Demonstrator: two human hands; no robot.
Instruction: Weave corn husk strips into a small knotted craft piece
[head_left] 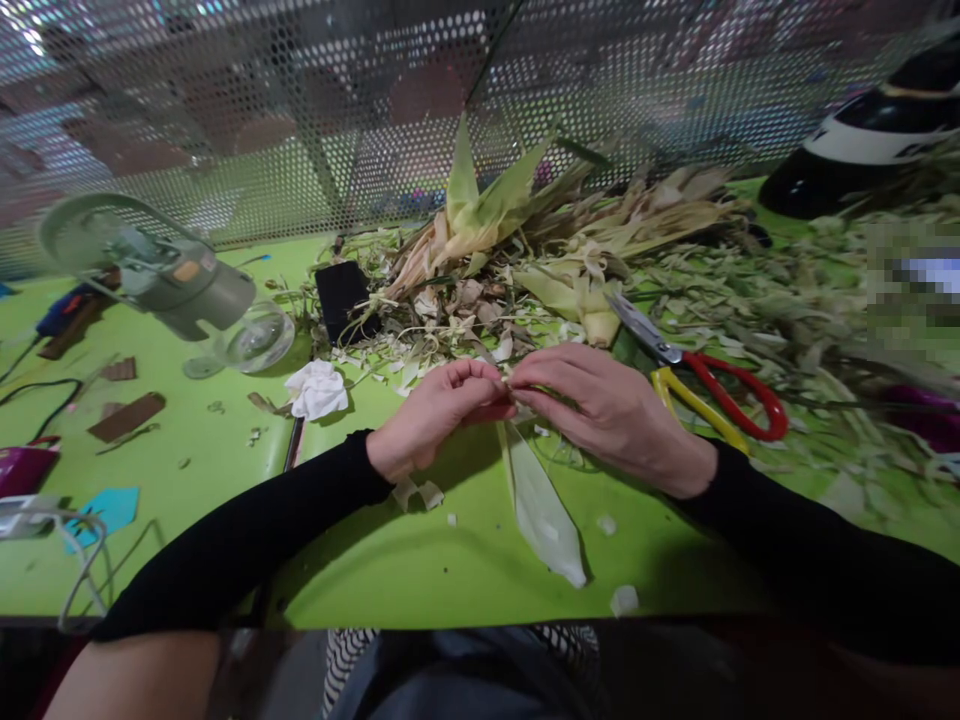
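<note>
Both of my hands meet over the green table, fingertips almost touching. My left hand (450,408) pinches a small piece of pale corn husk between thumb and bent fingers. From the other side, my right hand (604,408) closes thumb and fingers on the same piece, largely hidden by the fingertips. A pale corn husk leaf (546,510) stretches below the fingers toward the table's front edge; whether it joins the pinched piece I cannot tell. Red-handled scissors (682,358) lie just beyond my right hand, with a yellow handle (701,412) beneath them.
Behind the hands spread husk scraps (472,310) and a green corn husk (487,205). Left of them are a black phone (345,300), crumpled tissue (316,390) and a small fan (184,290). A perforated screen (360,110) borders the back; a black-and-white object (855,140) stands far right.
</note>
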